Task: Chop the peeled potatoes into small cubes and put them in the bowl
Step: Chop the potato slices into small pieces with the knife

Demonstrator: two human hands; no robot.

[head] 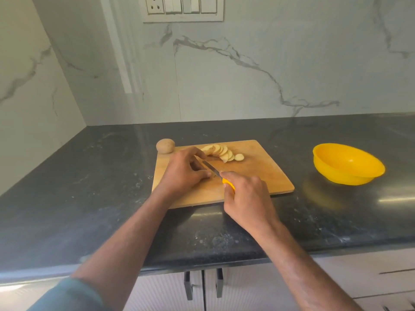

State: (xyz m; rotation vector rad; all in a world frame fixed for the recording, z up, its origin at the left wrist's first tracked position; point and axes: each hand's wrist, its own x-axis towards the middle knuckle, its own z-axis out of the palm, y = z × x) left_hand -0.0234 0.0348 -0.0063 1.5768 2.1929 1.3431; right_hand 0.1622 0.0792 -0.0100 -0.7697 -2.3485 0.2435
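A dark stone counter (89,176) carries everything, with a marbled wall (247,75) and a switch panel (183,7) behind it. A wooden cutting board (258,173) lies under both hands. Well to the right of the grip, apart from the board, sits the yellow bowl (348,163), upright, nothing visible in it. The right hand (249,198) has its fingers curled round the yellow handle of a knife (219,173), forefinger laid along the top; the blade runs up and left from the grip toward the left hand (184,170). That hand rests on the board with bent fingers and thumb; whether it pinches anything I cannot tell. Just beyond the blade tip lies a fanned row of potato slices (221,152). Further left of the grip, a whole potato (165,145) sits at the board's far corner.
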